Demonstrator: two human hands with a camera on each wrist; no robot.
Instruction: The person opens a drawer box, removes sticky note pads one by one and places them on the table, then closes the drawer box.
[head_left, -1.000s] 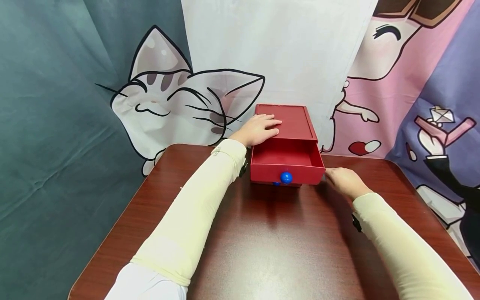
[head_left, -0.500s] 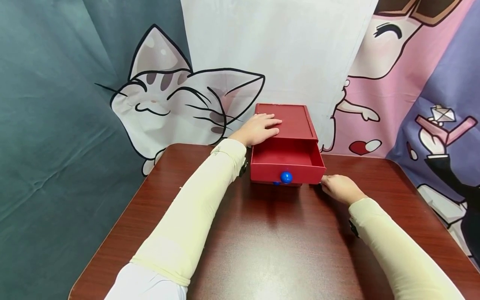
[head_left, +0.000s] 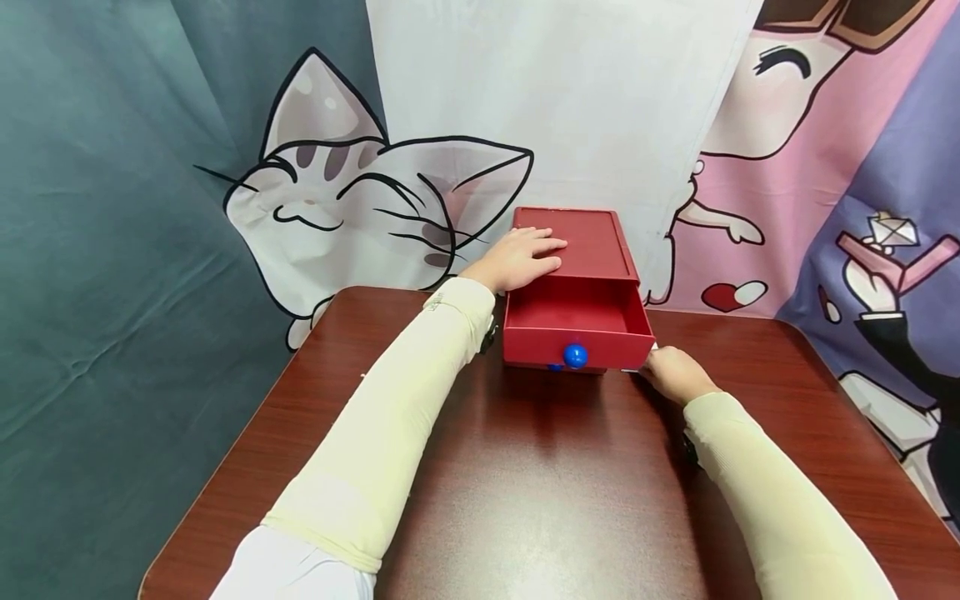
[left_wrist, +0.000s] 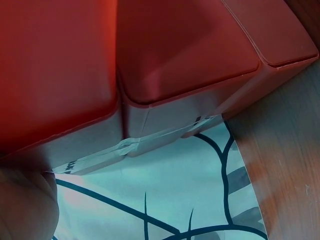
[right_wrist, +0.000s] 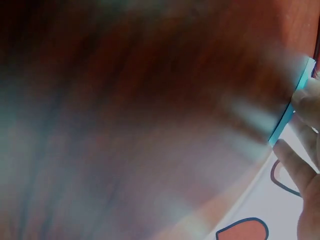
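A red drawer box point(head_left: 581, 242) stands at the back of the table, its upper drawer point(head_left: 577, 348) pulled out, with a blue round knob point(head_left: 575, 356) on the front. The inside that shows is bare red. On the box's top, toward its left side, my left hand point(head_left: 519, 257) rests with fingers spread straight. Low beside the drawer's right front corner, my right hand point(head_left: 675, 375) pinches a thin flat thing with a light blue edge point(right_wrist: 304, 76) between thumb and fingers. Its kind cannot be told; the drawer covers part of it in the head view.
Beneath the open drawer, a second blue knob point(head_left: 555, 367) barely shows. The brown wooden table point(head_left: 480, 500) stretches toward me. Directly behind it hangs a printed cloth point(head_left: 450, 100) with cartoon figures. Most of the right wrist view is blurred.
My right hand has shifted from beside the drawer's right corner to slightly lower and left, and a pale edge now shows at its fingers. The left hand and drawer stay put.
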